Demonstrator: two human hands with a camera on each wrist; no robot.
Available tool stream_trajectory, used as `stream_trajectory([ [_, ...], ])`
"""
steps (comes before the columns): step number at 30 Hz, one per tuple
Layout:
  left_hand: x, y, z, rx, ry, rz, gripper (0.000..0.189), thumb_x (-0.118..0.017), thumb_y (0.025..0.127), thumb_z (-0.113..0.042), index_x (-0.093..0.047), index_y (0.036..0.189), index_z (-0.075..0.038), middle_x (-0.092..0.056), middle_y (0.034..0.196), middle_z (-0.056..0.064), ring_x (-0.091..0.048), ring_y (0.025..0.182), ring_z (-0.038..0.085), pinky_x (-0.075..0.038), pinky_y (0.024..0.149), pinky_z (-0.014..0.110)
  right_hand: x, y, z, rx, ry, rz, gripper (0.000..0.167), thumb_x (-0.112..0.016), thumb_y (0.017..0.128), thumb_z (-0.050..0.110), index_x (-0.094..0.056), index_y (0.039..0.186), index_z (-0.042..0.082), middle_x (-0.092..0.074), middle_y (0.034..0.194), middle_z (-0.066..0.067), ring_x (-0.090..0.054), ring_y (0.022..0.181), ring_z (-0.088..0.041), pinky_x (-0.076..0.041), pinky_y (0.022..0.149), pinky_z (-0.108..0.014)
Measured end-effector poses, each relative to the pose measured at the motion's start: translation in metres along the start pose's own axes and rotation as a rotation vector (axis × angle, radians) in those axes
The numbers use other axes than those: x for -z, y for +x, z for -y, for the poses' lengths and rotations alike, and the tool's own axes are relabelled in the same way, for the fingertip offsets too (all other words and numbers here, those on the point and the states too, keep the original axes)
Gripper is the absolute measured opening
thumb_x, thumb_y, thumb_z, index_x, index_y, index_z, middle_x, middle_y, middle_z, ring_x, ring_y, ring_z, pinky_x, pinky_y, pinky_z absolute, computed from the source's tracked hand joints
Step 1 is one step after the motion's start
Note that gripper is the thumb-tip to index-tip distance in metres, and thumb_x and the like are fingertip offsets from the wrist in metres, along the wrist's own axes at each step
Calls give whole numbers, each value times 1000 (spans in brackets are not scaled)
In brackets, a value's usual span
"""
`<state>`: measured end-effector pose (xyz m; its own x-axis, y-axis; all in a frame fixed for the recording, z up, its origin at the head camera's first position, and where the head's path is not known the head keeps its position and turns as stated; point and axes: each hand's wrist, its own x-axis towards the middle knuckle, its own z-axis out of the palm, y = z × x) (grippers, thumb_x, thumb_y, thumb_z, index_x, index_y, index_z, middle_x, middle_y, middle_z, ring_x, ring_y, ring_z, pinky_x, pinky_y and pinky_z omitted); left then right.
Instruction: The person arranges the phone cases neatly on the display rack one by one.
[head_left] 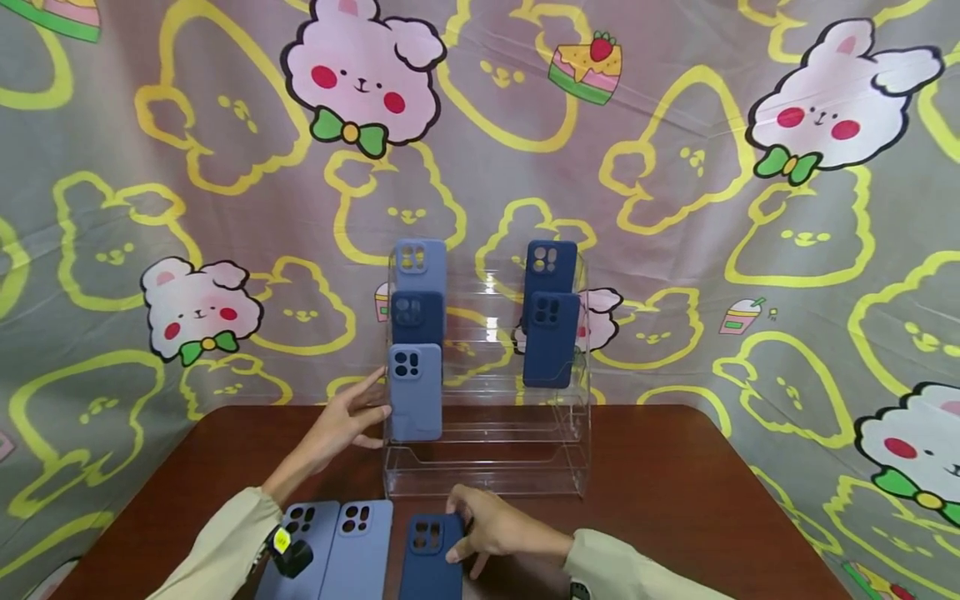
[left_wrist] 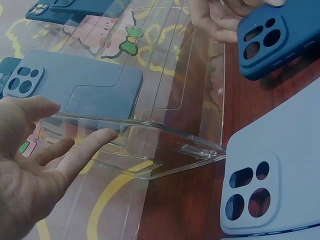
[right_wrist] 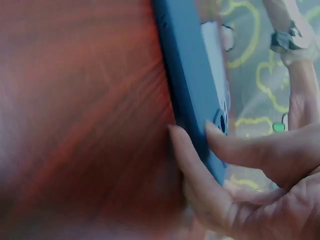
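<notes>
Right hand (head_left: 497, 525): you pinch the dark blue phone case (head_left: 432, 573) by its camera end, at the table (head_left: 645, 508), beside two pale blue cases (head_left: 358, 554). Left hand (head_left: 341, 427): your fingers extend loosely at the clear rack's (head_left: 491, 481) left side; contact unclear.

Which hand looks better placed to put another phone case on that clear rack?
Likely the right hand: it pinches the dark blue case in front of the clear rack. The left hand holds no case; it is at the rack's left side.
</notes>
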<state>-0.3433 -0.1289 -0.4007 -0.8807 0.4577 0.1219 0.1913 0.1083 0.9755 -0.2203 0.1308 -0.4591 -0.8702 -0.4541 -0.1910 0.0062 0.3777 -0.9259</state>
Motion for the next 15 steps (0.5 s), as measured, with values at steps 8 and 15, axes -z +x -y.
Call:
stream_trajectory([
  [8, -4, -2, 6, 14, -4, 1, 74, -61, 106, -9, -22, 169, -17, -29, 164, 35, -50, 138, 52, -66, 82, 50, 7, -11, -13, -76, 248, -38, 28, -72, 88, -17, -66, 112, -4, -62, 79, -9, -68, 64, -16, -68, 65, -39],
  [15, 0, -1, 2, 1, 16, -26, 73, -62, 106, -10, -24, 168, -16, -27, 165, 34, -51, 137, 52, -67, 81, 50, 24, -9, -3, -14, 293, -44, 27, -71, 91, -14, -68, 117, -9, -68, 86, -10, -73, 74, -17, -68, 70, -45],
])
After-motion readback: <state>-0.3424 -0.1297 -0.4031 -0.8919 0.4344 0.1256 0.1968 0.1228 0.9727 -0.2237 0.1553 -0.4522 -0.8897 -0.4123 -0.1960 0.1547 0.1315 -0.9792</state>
